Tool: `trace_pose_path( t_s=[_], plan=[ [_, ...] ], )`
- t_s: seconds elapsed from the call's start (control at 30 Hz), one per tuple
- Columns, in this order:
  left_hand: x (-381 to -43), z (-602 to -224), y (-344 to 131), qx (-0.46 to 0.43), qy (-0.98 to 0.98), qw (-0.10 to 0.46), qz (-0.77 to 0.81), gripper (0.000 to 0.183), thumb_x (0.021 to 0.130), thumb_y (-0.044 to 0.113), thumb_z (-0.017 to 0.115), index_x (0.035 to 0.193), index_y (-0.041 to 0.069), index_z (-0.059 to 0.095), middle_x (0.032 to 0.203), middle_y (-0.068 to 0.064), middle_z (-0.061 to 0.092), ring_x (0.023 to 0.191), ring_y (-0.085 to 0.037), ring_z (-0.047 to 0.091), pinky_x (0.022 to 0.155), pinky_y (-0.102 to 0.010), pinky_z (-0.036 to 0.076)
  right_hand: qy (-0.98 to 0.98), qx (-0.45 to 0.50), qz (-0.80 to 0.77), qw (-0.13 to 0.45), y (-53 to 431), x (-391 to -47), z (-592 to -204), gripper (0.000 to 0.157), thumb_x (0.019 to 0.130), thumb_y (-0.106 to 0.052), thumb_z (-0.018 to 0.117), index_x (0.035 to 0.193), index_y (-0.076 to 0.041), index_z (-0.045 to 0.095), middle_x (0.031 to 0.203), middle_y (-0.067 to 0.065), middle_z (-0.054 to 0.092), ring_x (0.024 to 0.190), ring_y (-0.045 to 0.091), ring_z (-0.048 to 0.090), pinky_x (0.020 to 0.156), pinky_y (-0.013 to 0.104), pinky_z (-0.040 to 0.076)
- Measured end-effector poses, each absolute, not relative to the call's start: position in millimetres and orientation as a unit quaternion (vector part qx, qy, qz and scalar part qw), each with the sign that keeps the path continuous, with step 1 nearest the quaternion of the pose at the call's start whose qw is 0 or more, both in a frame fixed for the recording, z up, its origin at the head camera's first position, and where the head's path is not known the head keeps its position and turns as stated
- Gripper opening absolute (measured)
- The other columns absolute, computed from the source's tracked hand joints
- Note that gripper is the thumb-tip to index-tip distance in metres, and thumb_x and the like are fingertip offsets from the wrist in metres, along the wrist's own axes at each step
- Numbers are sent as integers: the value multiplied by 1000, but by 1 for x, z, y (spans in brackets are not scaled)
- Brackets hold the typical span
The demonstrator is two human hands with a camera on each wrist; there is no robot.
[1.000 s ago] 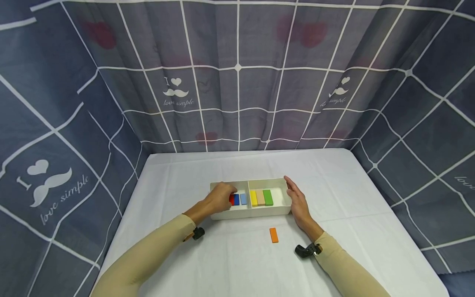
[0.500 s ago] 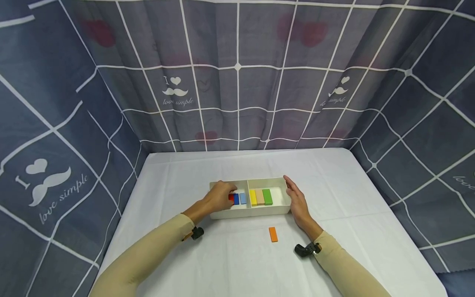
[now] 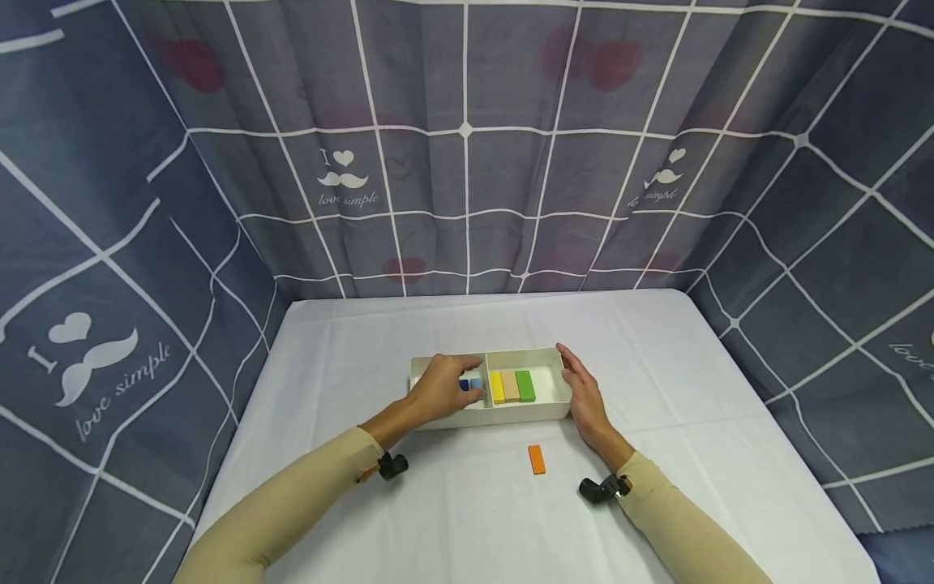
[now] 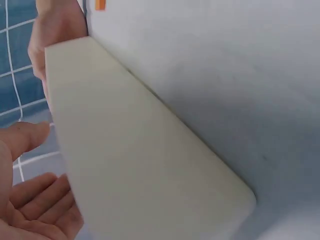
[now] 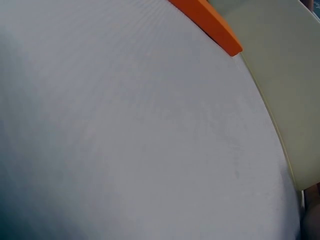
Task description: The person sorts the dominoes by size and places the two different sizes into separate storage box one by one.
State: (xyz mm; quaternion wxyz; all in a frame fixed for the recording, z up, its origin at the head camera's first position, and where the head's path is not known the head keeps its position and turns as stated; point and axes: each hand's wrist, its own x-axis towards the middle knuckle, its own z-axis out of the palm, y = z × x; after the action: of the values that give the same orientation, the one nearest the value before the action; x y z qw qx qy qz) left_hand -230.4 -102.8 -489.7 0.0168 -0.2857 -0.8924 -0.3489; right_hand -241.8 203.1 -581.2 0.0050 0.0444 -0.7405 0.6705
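Observation:
A cream two-compartment box point(image 3: 474, 417) sits on the white table. My left hand point(image 3: 441, 388) is over its left compartment, thumb and fingers parted on either side of a dark blue block point(image 3: 463, 385) and a light blue block point(image 3: 476, 383). In the left wrist view the thumb point(image 4: 32, 136) stands apart from the curved fingers point(image 4: 47, 202), beyond the box's wall. My right hand point(image 3: 587, 401) rests with extended fingers along the box's right end. Yellow point(image 3: 498, 388), beige point(image 3: 510, 387) and green point(image 3: 525, 386) blocks stand side by side in the right compartment. The red block is hidden.
An orange block point(image 3: 537, 459) lies on the tablecloth point(image 3: 467, 519) in front of the box, also seen in the right wrist view near the box wall point(image 5: 280, 75). Dark checked curtains point(image 3: 430, 178) enclose the table at the back and sides.
My left hand has shifted right from the red block, and its thumb and fingers have spread around the blue blocks. The right hand stays at the box's end.

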Motion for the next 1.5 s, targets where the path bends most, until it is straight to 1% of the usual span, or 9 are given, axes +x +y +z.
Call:
trace_pose_path(
  t_s=[0.2, 0.27, 0.4, 0.5, 0.67, 0.77, 0.93, 1.3, 1.5],
  plan=[
    [-220, -484, -93, -292, -882, 32, -368, 61, 90, 14, 91, 142, -10, 67, 143, -23, 71, 132, -39, 71, 110, -49, 60, -742, 46, 669, 2, 204, -243, -583, 55, 117, -11, 34, 172, -15, 37, 182, 5, 29, 171, 25, 18, 140, 49, 12],
    [-216, -483, -90, -293, -881, 33, -371, 63, 90, 15, 91, 143, -9, 67, 143, -23, 71, 131, -39, 72, 109, -49, 60, -742, 47, 669, 1, 204, -243, -583, 55, 117, -11, 35, 172, -15, 37, 182, 5, 28, 171, 26, 18, 140, 50, 12],
    [-209, -480, -84, -295, -869, 15, -397, 66, 90, 16, 91, 145, -9, 65, 144, -24, 70, 124, -44, 74, 104, -54, 62, -741, 46, 670, 3, 204, -243, -584, 55, 117, -11, 35, 172, -15, 37, 182, 5, 28, 171, 26, 18, 140, 50, 12],
    [-202, -478, -81, -298, -858, 3, -417, 65, 91, 15, 90, 146, -8, 64, 146, -24, 69, 125, -46, 73, 104, -56, 62, -740, 44, 671, 5, 204, -242, -585, 54, 117, -11, 35, 171, -15, 38, 181, 5, 29, 170, 26, 19, 140, 49, 12],
    [-193, -476, -74, -300, -858, 7, -418, 64, 91, 18, 91, 146, -3, 67, 147, -17, 70, 134, -33, 70, 111, -44, 59, -740, 45, 671, 4, 204, -242, -586, 54, 118, -13, 35, 172, -16, 38, 181, 6, 29, 170, 27, 20, 139, 51, 14],
    [-188, -476, -70, -302, -858, 11, -415, 63, 91, 17, 91, 146, -2, 67, 148, -15, 70, 138, -29, 68, 114, -42, 58, -740, 45, 671, 2, 205, -242, -586, 54, 118, -13, 35, 172, -16, 37, 182, 6, 28, 170, 27, 19, 139, 52, 14],
    [-179, -478, -65, -317, -850, 20, -419, 63, 91, 15, 91, 147, -3, 66, 146, -16, 71, 136, -30, 69, 113, -45, 58, -741, 47, 670, 0, 205, -241, -584, 55, 118, -13, 35, 172, -15, 37, 182, 6, 27, 171, 29, 17, 139, 54, 13],
    [-163, -491, -51, -330, -835, 7, -440, 60, 92, 14, 90, 146, -1, 68, 145, -13, 72, 134, -27, 71, 112, -39, 59, -745, 50, 665, 0, 205, -241, -584, 55, 118, -14, 35, 172, -16, 36, 182, 6, 26, 171, 29, 16, 139, 55, 12],
    [-160, -496, -46, -328, -830, 8, -451, 59, 91, 13, 90, 144, -1, 69, 144, -13, 73, 126, -34, 75, 108, -39, 61, -739, 52, 671, 3, 205, -240, -584, 54, 118, -14, 36, 172, -16, 37, 182, 6, 28, 170, 29, 18, 139, 55, 14]
  ],
)
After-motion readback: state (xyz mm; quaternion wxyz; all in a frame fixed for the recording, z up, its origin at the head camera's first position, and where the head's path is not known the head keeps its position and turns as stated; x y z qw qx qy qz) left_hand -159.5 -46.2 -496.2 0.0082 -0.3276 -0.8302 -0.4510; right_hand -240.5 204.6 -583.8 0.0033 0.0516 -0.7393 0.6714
